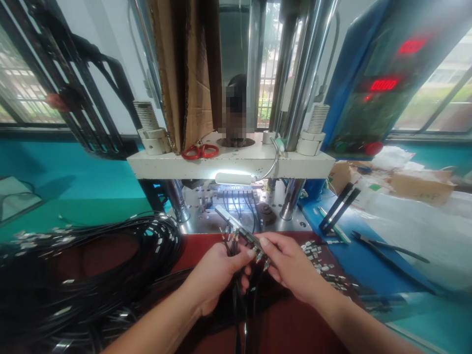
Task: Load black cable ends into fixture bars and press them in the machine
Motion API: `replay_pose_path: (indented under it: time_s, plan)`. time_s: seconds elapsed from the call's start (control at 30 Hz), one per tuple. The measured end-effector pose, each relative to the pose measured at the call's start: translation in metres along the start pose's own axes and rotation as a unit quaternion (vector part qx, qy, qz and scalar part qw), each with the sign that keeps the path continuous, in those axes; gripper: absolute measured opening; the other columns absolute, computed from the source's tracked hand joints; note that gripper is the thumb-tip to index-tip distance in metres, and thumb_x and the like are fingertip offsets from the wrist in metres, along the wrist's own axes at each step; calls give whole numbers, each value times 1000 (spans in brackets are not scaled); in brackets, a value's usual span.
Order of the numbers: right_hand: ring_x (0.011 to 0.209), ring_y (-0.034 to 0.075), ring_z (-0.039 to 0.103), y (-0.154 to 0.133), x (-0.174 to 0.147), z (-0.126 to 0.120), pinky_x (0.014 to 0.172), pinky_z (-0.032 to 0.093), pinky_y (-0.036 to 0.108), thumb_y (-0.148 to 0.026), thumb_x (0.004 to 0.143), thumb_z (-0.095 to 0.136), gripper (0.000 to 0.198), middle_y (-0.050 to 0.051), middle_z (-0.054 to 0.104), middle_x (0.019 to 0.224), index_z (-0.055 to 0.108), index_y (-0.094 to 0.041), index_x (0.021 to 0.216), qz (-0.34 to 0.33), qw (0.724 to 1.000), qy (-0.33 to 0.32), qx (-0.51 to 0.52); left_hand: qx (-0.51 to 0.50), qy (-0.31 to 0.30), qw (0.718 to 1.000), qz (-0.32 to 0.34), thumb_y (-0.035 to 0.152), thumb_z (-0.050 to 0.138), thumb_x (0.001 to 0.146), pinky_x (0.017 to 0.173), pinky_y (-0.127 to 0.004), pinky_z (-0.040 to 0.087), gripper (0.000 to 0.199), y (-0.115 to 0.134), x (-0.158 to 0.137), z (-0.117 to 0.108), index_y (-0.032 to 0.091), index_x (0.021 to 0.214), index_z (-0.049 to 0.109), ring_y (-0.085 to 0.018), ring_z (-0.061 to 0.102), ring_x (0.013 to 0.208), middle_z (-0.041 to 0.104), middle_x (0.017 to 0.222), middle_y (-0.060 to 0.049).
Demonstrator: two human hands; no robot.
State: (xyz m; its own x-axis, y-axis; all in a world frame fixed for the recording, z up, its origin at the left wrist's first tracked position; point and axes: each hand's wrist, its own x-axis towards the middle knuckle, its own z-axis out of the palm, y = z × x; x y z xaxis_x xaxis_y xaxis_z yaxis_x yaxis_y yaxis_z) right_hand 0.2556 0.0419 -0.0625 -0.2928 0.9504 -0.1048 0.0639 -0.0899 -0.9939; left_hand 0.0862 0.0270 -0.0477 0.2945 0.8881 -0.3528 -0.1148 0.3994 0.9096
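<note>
A narrow metal bar (238,225) slants between my hands over the front of the press. My right hand (293,263) is closed on its lower right end, thumb on top. My left hand (217,273) is closed around several black cables (236,314), with its thumb against the underside of the bar. Small metal connectors (259,256) on the cable ends show along the bar's lower edge; whether each one sits in the bar I cannot tell. Behind the bar, more black cables run into a lit mould (234,201) on the press bed.
Coiled black cables (147,241) cover the left of the red table. Loose connectors (317,260) lie to the right. Pliers (372,243) rest on the blue surface. Red-handled scissors (200,151) lie on the white press plate (177,167), which carries a lamp (234,178).
</note>
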Motion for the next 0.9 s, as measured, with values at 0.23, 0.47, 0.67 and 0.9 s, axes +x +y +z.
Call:
replay_pose_path:
  time_s: [0.23, 0.47, 0.67, 0.9]
  plan:
    - [36, 3, 30, -3, 3, -3, 30, 17, 13, -47, 88, 52, 36, -6, 43, 57, 64, -20, 108, 32, 999, 19, 39, -80, 39, 995, 53, 32, 70, 78, 73, -25, 48, 23, 8, -16, -8, 15, 91, 65, -12, 58, 74, 63, 81, -3]
    - [36, 3, 30, -4, 1, -2, 29, 17, 12, -47, 88, 53, 36, -7, 42, 55, 64, -19, 108, 37, 998, 18, 41, -143, 44, 989, 1, 26, 67, 80, 52, -18, 43, 18, 4, -16, -15, 15, 93, 61, -6, 50, 55, 56, 73, 1]
    - [37, 3, 33, -8, 1, 0, 30, 20, 12, -44, 88, 54, 34, -5, 46, 56, 66, -18, 106, 33, 999, 11, 30, -82, 64, 994, 14, 38, 63, 82, 36, -17, 29, 23, 1, -10, -4, 18, 83, 52, -4, 39, 38, 53, 66, 4]
    - [37, 4, 32, -8, 0, 0, 30, 20, 13, -47, 87, 54, 36, -5, 47, 56, 66, -18, 106, 32, 999, 6, 29, -93, 74, 993, 18, 42, 56, 86, 39, -16, 32, 25, -1, -9, -1, 18, 93, 55, -5, 42, 43, 49, 61, 5]
